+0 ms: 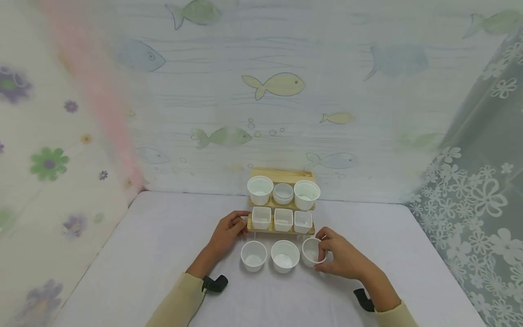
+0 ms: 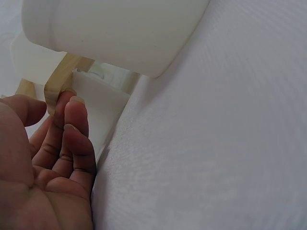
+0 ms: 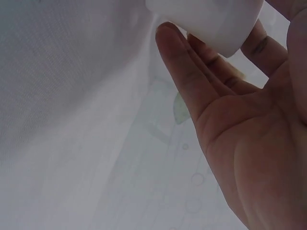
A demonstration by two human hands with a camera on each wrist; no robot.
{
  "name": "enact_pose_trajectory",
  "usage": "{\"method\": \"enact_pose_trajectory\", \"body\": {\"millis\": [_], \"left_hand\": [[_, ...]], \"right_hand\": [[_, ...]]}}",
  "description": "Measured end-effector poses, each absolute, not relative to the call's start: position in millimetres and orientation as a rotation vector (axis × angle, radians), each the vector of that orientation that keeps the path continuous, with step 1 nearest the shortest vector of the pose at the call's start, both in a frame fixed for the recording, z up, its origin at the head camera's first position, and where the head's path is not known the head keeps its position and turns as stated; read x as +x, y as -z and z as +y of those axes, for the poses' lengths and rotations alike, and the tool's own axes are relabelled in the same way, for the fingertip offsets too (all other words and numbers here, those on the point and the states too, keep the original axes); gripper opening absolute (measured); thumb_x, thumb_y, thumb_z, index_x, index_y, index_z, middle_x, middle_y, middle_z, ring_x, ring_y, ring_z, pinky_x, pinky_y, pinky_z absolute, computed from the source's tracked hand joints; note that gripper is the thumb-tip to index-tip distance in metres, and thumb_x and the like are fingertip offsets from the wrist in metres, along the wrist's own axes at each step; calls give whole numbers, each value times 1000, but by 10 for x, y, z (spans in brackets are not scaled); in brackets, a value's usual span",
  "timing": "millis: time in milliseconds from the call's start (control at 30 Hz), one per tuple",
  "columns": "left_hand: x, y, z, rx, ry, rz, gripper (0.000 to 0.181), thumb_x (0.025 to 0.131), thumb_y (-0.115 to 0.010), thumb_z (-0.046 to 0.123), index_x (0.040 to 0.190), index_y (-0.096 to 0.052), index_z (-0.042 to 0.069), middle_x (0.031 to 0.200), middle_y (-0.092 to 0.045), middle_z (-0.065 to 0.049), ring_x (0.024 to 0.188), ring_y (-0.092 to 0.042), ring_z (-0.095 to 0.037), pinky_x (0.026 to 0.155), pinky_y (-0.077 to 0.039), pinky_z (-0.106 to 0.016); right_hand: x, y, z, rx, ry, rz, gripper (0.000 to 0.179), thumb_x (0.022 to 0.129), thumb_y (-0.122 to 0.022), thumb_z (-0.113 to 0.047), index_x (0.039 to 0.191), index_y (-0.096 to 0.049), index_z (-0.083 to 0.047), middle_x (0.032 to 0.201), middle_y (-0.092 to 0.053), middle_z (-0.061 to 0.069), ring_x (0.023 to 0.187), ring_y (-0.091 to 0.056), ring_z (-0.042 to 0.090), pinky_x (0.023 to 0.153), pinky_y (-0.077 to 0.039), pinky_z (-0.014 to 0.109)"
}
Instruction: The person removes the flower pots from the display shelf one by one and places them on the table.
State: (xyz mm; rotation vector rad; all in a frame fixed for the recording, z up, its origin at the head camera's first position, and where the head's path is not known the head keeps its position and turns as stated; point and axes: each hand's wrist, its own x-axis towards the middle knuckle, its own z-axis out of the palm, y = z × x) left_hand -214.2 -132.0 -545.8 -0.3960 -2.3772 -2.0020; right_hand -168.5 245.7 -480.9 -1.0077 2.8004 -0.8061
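A tiered wooden rack [image 1: 279,175] stands at the back of the table with white cups on its steps. My left hand [image 1: 224,234] grips the left end of the lower step [image 1: 250,224]; its fingertips meet the wooden edge in the left wrist view. At the front right, my right hand [image 1: 345,259] holds a round white cup [image 1: 309,251] by its right rim, with fingers reaching inside and the thumb low on the outside. Two more round cups, a left one [image 1: 254,256] and a middle one [image 1: 284,257], stand in line with it before the rack.
Three squarish white cups, among them a middle one [image 1: 283,220], fill the lower step. Above them are two large round cups, left [image 1: 260,190] and right [image 1: 307,195], around a smaller round container [image 1: 283,194]. A white cloth covers the table [image 1: 163,236]; a fish-patterned curtain [image 1: 278,113] hangs behind.
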Motion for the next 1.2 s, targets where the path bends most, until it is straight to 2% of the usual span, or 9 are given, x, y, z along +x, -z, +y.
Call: {"method": "enact_pose_trajectory", "body": {"millis": [233,600,967,1200], "left_hand": [[-2147,5443,-1305,-392,2020,-2367,30,110,-57,12,139,-64,6,91,-70,-15,81,-68,-19,73,-57,-27],[-2147,5457,-1306,-368,2017,-2374,30,110,-58,14,139,-64,7,91,-71,-14,82,-68,-21,74,-57,-27],[-2133,5455,-1311,-355,2024,-2366,31,109,-59,13,139,-64,4,92,-71,-13,82,-67,-19,74,-57,-27],[-2129,5440,-1309,-352,2016,-2386,31,110,-58,13,139,-64,5,93,-71,-14,83,-68,-19,75,-56,-27]], "right_hand": [[-1692,4785,2466,-983,800,2775,32,77,-97,-24,80,-65,-28,126,-60,3,113,-62,21,96,-56,44],[-1640,4699,2484,-1003,824,2752,31,79,-95,-26,88,-66,-28,136,-58,5,125,-60,27,105,-52,53],[-1606,4595,2496,-1034,835,2796,29,81,-95,-29,91,-68,-25,137,-58,6,126,-60,24,106,-52,51],[-1599,4576,2513,-1037,899,2853,31,81,-94,-24,94,-67,-28,140,-57,6,127,-61,30,104,-53,50]]}}
